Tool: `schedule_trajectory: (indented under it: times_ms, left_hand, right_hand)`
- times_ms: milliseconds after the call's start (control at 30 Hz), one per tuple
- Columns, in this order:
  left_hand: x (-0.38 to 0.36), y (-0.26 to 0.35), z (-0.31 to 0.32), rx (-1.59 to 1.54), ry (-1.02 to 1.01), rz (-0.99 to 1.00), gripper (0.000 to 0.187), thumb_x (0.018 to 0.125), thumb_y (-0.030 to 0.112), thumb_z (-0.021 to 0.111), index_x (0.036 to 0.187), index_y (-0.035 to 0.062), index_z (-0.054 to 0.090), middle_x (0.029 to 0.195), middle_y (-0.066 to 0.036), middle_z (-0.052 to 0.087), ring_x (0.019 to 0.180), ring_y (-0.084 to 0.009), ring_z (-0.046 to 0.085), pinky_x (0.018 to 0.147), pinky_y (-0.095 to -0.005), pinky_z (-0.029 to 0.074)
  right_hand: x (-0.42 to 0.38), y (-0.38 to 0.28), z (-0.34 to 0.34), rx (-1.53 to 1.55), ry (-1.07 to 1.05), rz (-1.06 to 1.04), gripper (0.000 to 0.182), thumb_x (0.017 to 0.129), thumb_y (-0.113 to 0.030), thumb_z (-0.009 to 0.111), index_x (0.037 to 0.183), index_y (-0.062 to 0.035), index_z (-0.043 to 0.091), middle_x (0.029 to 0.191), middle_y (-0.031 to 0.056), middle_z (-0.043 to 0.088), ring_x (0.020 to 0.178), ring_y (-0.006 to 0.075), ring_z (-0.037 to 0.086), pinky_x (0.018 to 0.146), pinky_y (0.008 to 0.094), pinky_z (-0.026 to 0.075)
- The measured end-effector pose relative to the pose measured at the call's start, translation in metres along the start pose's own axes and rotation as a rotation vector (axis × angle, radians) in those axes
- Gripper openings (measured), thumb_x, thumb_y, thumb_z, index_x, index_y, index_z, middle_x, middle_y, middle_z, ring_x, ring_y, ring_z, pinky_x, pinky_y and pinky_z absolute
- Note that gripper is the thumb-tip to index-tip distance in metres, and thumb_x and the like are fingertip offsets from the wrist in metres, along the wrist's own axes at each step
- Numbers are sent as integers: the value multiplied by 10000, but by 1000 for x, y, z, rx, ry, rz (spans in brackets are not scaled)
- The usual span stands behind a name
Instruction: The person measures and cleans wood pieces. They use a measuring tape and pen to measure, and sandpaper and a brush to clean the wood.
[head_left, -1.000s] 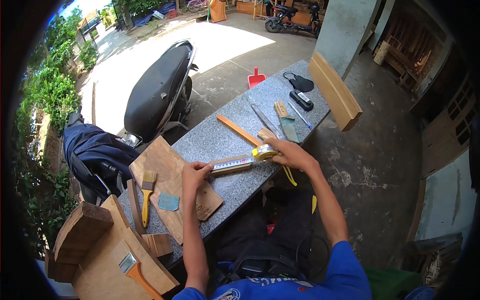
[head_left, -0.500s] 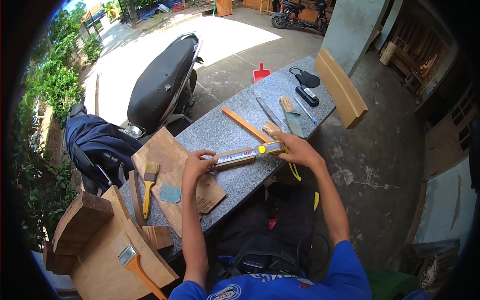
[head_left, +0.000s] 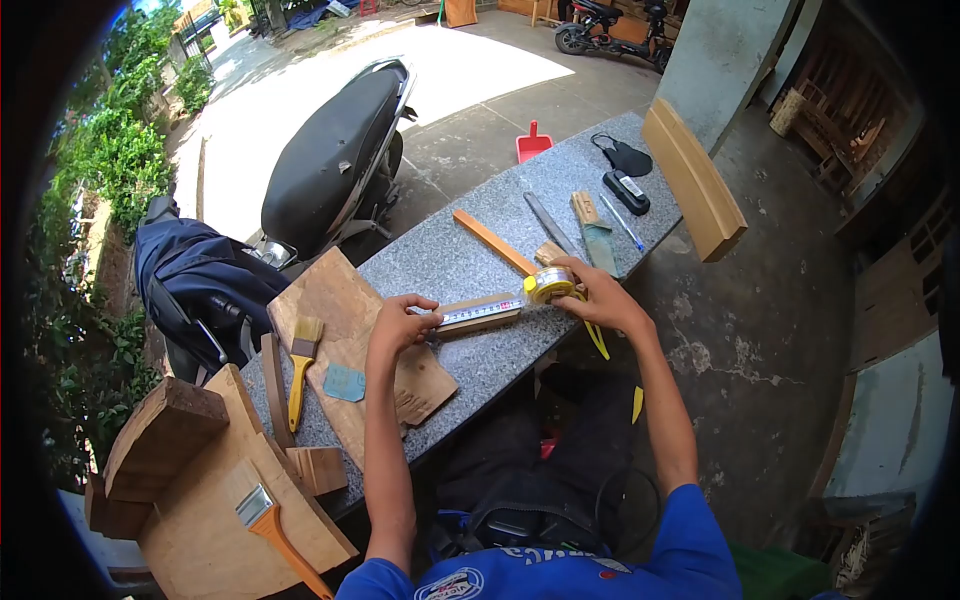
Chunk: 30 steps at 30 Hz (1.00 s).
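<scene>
My right hand [head_left: 603,299] is wrapped round a yellow tape measure [head_left: 549,285], whose side now faces up. Its white blade [head_left: 482,310] runs out to the left along a short wooden block [head_left: 480,325] on the granite table [head_left: 420,262]. At the far end, my left hand [head_left: 405,322] pinches the blade's tip against the block's left end. A yellow strap [head_left: 599,342] hangs below the right hand. Just beyond the tape case lie an orange-brown wooden strip [head_left: 493,241] and a small wood piece [head_left: 549,254].
At left, a wooden board [head_left: 325,290] carries a brush [head_left: 302,370] and a blue-green sandpaper piece [head_left: 344,382]. Another brush [head_left: 263,520] rests on curved wood [head_left: 190,540]. A pen [head_left: 622,222], black case [head_left: 626,192] and wooden plank [head_left: 693,180] are at the far right end. A motorbike [head_left: 335,150] stands behind.
My right hand has turned the tape case, so its round side shows more. The blade stays stretched along the block. The whole view has shifted slightly.
</scene>
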<state>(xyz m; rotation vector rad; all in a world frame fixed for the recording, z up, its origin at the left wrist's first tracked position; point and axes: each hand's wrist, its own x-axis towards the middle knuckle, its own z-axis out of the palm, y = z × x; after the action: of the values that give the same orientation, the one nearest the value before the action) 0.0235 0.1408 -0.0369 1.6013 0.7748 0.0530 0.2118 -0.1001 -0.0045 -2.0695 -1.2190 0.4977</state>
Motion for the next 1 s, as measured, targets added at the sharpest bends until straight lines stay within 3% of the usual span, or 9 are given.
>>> schedule_trajectory:
  times_ms: [100, 200, 300, 400, 500, 1000]
  left_hand:
    - [4, -2, -1, -14, -21, -14, 230, 683, 43, 687, 895, 5, 606, 664, -40, 576, 524, -64, 495, 457, -177, 405]
    - [2, 1, -1, -4, -24, -19, 225, 685, 45, 685, 892, 5, 607, 657, -36, 571, 523, -63, 494, 455, -175, 403]
    - [3, 0, -1, -4, -22, -10, 217, 689, 48, 684, 887, 5, 608, 651, -32, 565, 522, -63, 491, 454, -174, 402]
    - [0, 1, 1, 2, -8, -10, 211, 690, 44, 683, 883, 4, 607, 649, -31, 562, 522, -63, 488, 451, -174, 398]
    - [-1, 4, 2, 3, 28, -1, 179, 682, 23, 677, 845, -4, 606, 618, -43, 555, 491, -72, 477, 431, -192, 379]
    - [2, -1, 0, 30, -8, -16, 216, 690, 67, 692, 887, 31, 612, 669, -27, 573, 538, -64, 497, 460, -179, 405]
  right_hand:
    - [-1, 2, 7, 42, 183, -146, 630, 698, -156, 663, 1247, -95, 361, 1157, 150, 482, 1055, 299, 482, 890, 362, 390]
    - [-1, -5, 4, 151, 88, -89, 681, 684, -122, 669, 1271, -103, 325, 1208, 129, 431, 1096, 286, 447, 929, 353, 369]
    - [2, -1, 11, 64, 155, -175, 633, 683, -97, 666, 1239, -92, 365, 1144, 126, 466, 1071, 274, 466, 906, 346, 385]
    - [0, -7, 8, 89, 136, -51, 579, 681, -82, 666, 1199, -81, 406, 1111, 121, 476, 1059, 261, 476, 890, 338, 393]
    - [-1, 2, 11, 39, 176, -161, 523, 685, -92, 671, 1151, -93, 433, 1087, 89, 493, 997, 220, 498, 811, 335, 420]
    - [1, 2, 16, 55, 203, -125, 558, 689, -88, 673, 1178, -92, 405, 1093, 111, 484, 997, 221, 502, 830, 330, 418]
